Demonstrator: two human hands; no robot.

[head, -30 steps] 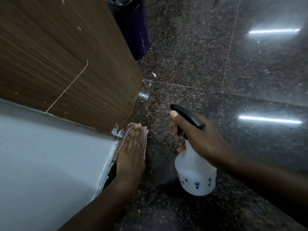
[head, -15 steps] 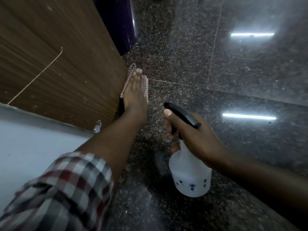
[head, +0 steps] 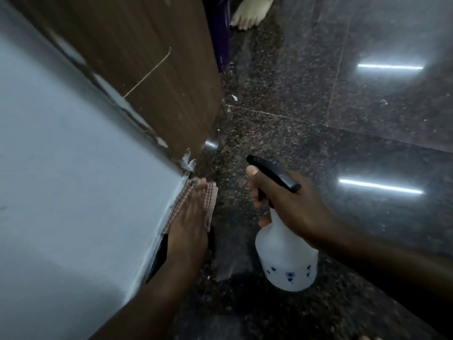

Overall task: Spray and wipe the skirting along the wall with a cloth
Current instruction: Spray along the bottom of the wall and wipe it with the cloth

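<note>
Nearest the camera, the person's two bare forearms reached forward over the dark speckled granite floor (head: 282,133). The right hand (head: 291,204) had its grip closed around the neck of a frosted white spray bottle (head: 286,258), the thumb lying along the black trigger head (head: 272,174), whose nozzle pointed toward the wall; the bottle, printed with small blue flowers, hung upright just above the floor, and whether it touched the floor could not be told. To its left, the left hand (head: 188,227) lay flat with its fingers straight, pressing a red-and-white checked cloth (head: 209,200) against the foot of the pale grey wall (head: 73,192), where the dark skirting (head: 157,261) showed as a narrow strip beside the wrist. The hand was blurred. Just beyond the cloth, flakes of white paint (head: 187,163) curled at the corner where the wall met a brown wood-grain panel (head: 159,57). Farther along the panel's base stood a dark purple bin (head: 221,33), and beside it, at the top edge, another person's bare foot (head: 250,12) rested on the floor. Two strips of ceiling light (head: 389,67) gleamed on the tiles to the right.
</note>
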